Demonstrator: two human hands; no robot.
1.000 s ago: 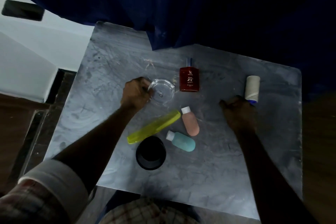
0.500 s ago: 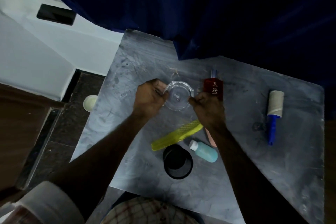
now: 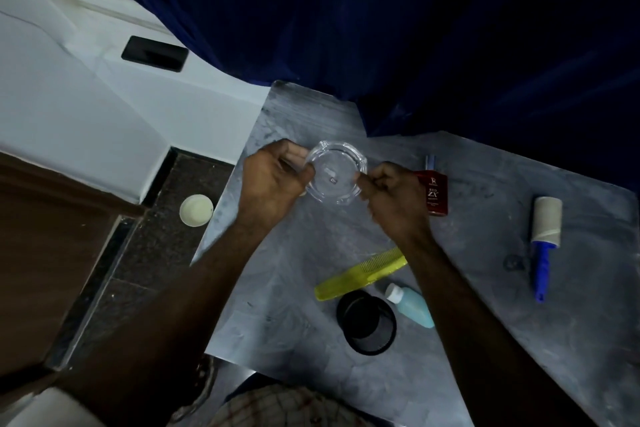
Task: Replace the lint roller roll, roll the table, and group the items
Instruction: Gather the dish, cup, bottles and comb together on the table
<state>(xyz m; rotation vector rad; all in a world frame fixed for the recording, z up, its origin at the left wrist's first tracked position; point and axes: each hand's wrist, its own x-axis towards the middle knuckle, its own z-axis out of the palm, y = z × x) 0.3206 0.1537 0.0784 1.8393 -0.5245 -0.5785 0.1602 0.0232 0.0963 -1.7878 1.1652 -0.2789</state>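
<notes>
Both hands grip a clear glass ashtray (image 3: 335,174) over the far left of the grey table (image 3: 485,340): my left hand (image 3: 273,180) pinches its left rim, my right hand (image 3: 391,198) its right rim. The lint roller (image 3: 544,239), blue handle and pale roll, lies alone at the right. A red perfume bottle (image 3: 435,194) lies just right of my right hand. A yellow comb (image 3: 360,274), a teal bottle (image 3: 412,305) and a black mesh cup (image 3: 367,322) sit together near the front, under my right forearm.
A dark blue curtain (image 3: 415,28) hangs over the table's far edge. A white surface with a black phone (image 3: 154,54) lies at the left. A small white round object (image 3: 196,210) sits on the dark floor left of the table.
My right hand left the lint roller and came across to the ashtray's right rim. The ashtray is held between both hands, and the view has swung left.
</notes>
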